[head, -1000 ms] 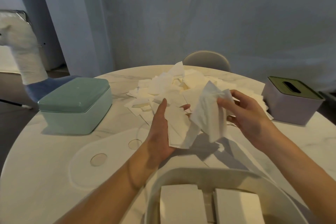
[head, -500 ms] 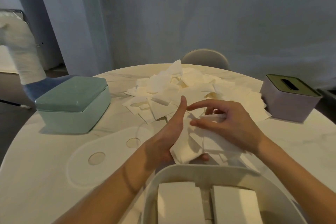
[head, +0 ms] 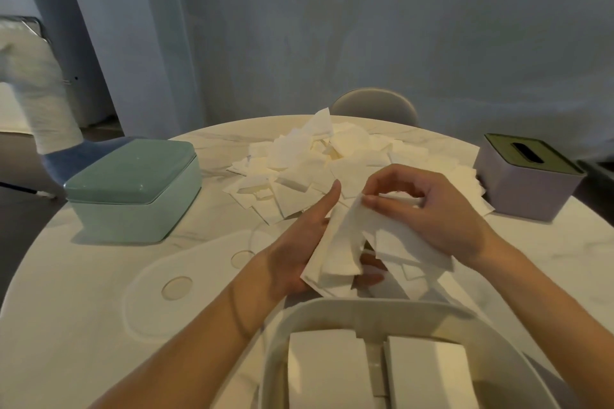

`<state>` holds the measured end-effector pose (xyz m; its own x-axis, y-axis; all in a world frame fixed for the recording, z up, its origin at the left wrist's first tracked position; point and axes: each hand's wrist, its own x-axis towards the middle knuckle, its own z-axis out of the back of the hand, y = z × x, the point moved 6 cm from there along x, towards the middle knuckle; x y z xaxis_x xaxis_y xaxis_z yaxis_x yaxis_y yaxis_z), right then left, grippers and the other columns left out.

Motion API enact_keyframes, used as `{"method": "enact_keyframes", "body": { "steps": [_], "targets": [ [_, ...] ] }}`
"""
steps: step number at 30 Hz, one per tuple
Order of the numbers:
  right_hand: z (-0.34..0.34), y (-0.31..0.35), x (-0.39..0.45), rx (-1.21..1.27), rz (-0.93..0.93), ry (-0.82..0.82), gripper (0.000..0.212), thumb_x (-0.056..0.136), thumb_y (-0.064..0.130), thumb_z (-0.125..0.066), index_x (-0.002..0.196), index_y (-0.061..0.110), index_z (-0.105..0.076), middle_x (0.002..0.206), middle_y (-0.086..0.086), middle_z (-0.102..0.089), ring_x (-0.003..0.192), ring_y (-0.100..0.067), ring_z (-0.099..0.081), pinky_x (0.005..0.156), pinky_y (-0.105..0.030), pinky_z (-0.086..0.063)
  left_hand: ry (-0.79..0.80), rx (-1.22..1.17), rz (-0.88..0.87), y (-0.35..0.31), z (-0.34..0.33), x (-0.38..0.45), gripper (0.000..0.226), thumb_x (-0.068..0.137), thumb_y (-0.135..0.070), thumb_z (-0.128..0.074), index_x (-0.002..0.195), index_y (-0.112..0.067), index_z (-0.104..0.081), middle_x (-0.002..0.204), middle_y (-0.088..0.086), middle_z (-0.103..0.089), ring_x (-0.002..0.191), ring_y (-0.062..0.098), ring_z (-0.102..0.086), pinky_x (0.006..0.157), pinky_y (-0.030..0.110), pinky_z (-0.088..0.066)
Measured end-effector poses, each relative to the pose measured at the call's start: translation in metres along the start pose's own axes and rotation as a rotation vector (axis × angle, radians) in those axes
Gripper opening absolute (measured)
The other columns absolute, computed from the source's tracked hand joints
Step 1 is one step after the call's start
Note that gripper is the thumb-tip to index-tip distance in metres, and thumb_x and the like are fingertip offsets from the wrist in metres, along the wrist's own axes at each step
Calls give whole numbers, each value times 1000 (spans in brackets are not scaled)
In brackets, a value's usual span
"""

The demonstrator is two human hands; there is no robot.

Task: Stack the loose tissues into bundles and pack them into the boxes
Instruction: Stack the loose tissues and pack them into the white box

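Soft, thin paper, these tissues (head: 335, 252) weigh almost nothing and crumple at a touch, so I judge they want holding flat by the edges, not squeezed. My left hand (head: 299, 242) cradles the small bundle just above the worktop (head: 99, 276), fingers (head: 327, 197) nearly straight behind it; my right hand (head: 432, 209) pinches the top sheet's corner between thumb and curled fingers. More lie heaped in the pile (head: 315, 163) beyond
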<state>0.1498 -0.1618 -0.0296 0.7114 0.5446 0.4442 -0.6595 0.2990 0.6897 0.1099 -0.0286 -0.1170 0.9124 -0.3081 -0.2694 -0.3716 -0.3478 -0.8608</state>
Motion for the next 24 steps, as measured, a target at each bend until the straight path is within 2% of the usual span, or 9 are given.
{"method": "enact_keyframes", "body": {
  "steps": [2, 5, 7, 10, 15, 17, 19, 21, 24],
  "targets": [
    [5, 2, -1, 156, -51, 27, 10, 82, 35, -77, 88, 27, -75, 97, 15, -73, 98, -3, -67, 90, -19, -47, -19, -5, 9, -1, 8, 4, 80, 95, -77, -32, 141, -15, -52, 101, 15, -73, 90, 32, -73, 86, 46, -60],
    [-1, 2, -2, 358, -169, 128, 20, 75, 42, -83, 86, 27, -76, 99, 7, -72, 94, -14, -67, 82, -30, -51, -42, 9, 1, -5, 11, 4, 72, 97, -70, -27, 145, -20, -45, 103, 18, -75, 91, 31, -75, 84, 46, -61],
    [-11, 0, -3, 353, -228, 192, 24, 73, 41, -85, 92, 26, -78, 97, 6, -73, 92, -15, -69, 78, -28, -51, -23, -14, -37, -6, 6, 3, 64, 100, -68, -33, 144, -25, -49, 110, 19, -73, 96, 33, -72, 85, 49, -62],
    [-18, -7, -3, 189, -264, 149, 21, 78, 35, -83, 98, 32, -78, 90, 9, -77, 87, -4, -69, 81, -23, -48, 11, -1, -40, -4, 1, 3, 66, 100, -69, -37, 143, -22, -53, 109, 15, -70, 99, 31, -69, 84, 41, -60],
    [-17, -18, -2, 42, -218, -38, 13, 82, 37, -82, 94, 32, -78, 92, 16, -76, 90, 3, -69, 84, -20, -45, 2, 31, -101, -9, -5, 1, 54, 96, -71, -38, 108, -37, -79, 106, 8, -74, 100, 28, -71, 93, 40, -56],
    [-16, -23, 0, 5, -192, -95, 12, 86, 40, -78, 95, 33, -77, 97, 19, -75, 95, 4, -68, 84, -18, -44, -15, 17, -136, -9, -6, 1, 46, 99, -64, -44, 102, -38, -82, 107, 7, -74, 101, 28, -71, 95, 42, -55],
    [-12, -28, 1, 33, -192, -191, 14, 90, 41, -72, 96, 29, -77, 98, 18, -74, 97, 3, -66, 86, -19, -46, 9, -17, -164, -6, -6, 3, 36, 101, -50, -55, 118, -28, -78, 121, 12, -72, 114, 34, -68, 105, 49, -49],
    [-9, -29, 1, 64, -218, -260, 20, 92, 44, -69, 97, 26, -75, 97, 18, -73, 94, 4, -64, 82, -17, -45, -31, 31, -235, -5, 0, 6, 30, 100, -25, -66, 129, -18, -70, 128, 16, -70, 121, 37, -65, 110, 52, -48],
    [-11, -39, 1, 44, -321, -142, 35, 87, 57, -68, 106, 28, -71, 102, 15, -71, 96, -4, -64, 85, -25, -50, -111, 108, -336, -10, 8, 8, 39, 94, -7, -70, 132, -17, -65, 124, 11, -73, 116, 29, -69, 105, 47, -53]
  ]
}}
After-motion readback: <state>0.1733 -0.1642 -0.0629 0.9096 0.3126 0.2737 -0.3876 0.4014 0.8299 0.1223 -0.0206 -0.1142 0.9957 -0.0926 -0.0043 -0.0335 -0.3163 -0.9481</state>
